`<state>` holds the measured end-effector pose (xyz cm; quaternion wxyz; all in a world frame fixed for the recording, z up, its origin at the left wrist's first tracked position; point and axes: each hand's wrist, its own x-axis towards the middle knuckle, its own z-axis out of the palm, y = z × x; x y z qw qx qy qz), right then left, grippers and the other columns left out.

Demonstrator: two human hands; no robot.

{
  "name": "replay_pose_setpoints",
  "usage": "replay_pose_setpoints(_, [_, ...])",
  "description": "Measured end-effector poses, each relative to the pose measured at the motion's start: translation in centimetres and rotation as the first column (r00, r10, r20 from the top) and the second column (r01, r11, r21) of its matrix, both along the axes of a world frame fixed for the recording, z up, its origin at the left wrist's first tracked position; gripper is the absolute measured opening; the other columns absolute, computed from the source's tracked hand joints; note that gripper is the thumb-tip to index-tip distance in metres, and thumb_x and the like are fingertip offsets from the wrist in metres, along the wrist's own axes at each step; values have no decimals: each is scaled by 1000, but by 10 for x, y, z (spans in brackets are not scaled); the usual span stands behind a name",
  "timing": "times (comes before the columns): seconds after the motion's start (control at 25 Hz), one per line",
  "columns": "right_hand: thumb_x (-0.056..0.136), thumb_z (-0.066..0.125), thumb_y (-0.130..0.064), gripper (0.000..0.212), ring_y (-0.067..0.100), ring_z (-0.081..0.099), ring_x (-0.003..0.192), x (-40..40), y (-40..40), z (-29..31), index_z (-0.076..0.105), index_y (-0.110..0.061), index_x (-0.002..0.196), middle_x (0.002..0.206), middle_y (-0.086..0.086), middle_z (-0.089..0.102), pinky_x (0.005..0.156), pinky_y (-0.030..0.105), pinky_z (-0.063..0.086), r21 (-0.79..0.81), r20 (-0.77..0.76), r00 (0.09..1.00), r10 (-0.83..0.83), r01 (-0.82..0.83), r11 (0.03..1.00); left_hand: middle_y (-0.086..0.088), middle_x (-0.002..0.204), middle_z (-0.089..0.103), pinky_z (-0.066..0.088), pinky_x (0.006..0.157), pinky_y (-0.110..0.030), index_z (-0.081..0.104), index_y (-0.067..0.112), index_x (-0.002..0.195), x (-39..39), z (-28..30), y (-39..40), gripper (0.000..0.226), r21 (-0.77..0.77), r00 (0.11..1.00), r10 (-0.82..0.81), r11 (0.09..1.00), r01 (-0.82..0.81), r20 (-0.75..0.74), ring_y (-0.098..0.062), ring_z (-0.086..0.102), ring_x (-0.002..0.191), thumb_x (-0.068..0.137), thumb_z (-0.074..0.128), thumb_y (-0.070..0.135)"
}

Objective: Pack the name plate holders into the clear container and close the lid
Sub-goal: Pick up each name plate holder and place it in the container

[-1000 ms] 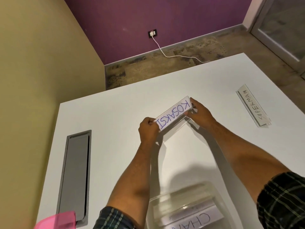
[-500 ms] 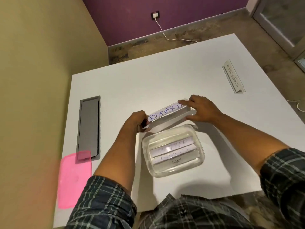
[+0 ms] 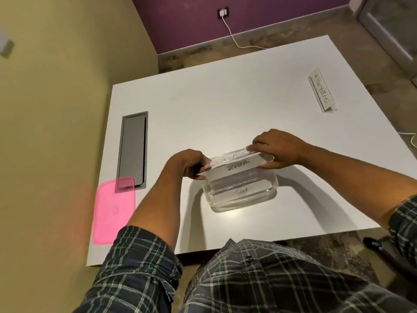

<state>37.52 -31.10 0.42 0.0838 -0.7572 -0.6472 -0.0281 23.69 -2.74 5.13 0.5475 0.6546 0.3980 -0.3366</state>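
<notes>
A name plate holder (image 3: 234,164) is held at both ends over the far rim of the clear container (image 3: 242,193), which stands on the white desk (image 3: 225,105). The left hand (image 3: 188,163) is closed in a pinching grip on the holder's left end; the right hand (image 3: 276,149) is clenched on its right end, fingertips on the top edge. The holder is tilted, its lower part within the container's opening, a card with handwriting facing the camera. Inside the container, nearer the person, another holder marked "TIGER" (image 3: 241,192) is seen lying flat. A pink lid (image 3: 114,211) lies on the desk well to the left of the container, partly over a grey cable hatch (image 3: 133,147). A holder marked "SUPERMAN" (image 3: 321,92) is left far beyond the container, to its right.
</notes>
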Motion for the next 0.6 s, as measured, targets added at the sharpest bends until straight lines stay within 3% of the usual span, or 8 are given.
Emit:
replay_pose_setpoints(0.12, [88, 60, -58, 56, 29, 63, 93, -13, -9, -8, 63, -15, 125, 112, 8, 64, 77, 38, 48, -17, -67, 997, 37, -38, 999, -7, 76, 68, 52, 77, -33, 71, 3, 101, -5, 1, -10, 15, 193, 960, -280, 942, 273, 8, -15, 64, 62, 94, 59, 9])
replay_pose_setpoints(0.28, [81, 70, -52, 56, 28, 63, 94, -24, -15, -16, 63, -17, 125, 110, 5, 63, 80, 38, 50, -165, -85, 996, 39, -53, 985, -13, 98, 75, 48, 73, -28, 76, 1, 102, 0, -5, -26, 40, 361, 810, -585, 766, 532, 48, -20, 65, 83, 83, 78, 36])
replay_pose_setpoints(0.44, [78, 66, -57, 65, 24, 60, 104, -33, -5, -21, 55, -23, 134, 116, 0, 60, 87, 36, 44, -398, -16, 999, -48, 38, 917, -3, 115, 72, 51, 87, -31, 74, 16, 114, -6, -22, -44, 44, 545, 545, -831, 407, 733, -111, -21, 64, 104, 77, 81, 37])
replay_pose_setpoints(0.52, [78, 65, -59, 68, 22, 60, 108, -35, 1, -23, 51, -25, 136, 120, -2, 60, 92, 35, 42, -474, 23, 997, -77, 79, 877, -3, 121, 68, 53, 91, -35, 69, 19, 121, -13, -36, -48, 47, 588, 464, -863, 274, 761, -200, -26, 63, 110, 78, 79, 37])
replay_pose_setpoints(0.6, [78, 65, -59, 66, 22, 62, 106, -38, 5, -27, 52, -24, 133, 120, -3, 62, 94, 35, 41, -517, 64, 996, -70, 93, 851, -5, 120, 68, 53, 85, -34, 69, 21, 119, -20, -49, -50, 39, 628, 405, -879, 171, 760, -251, -27, 64, 108, 82, 73, 34])
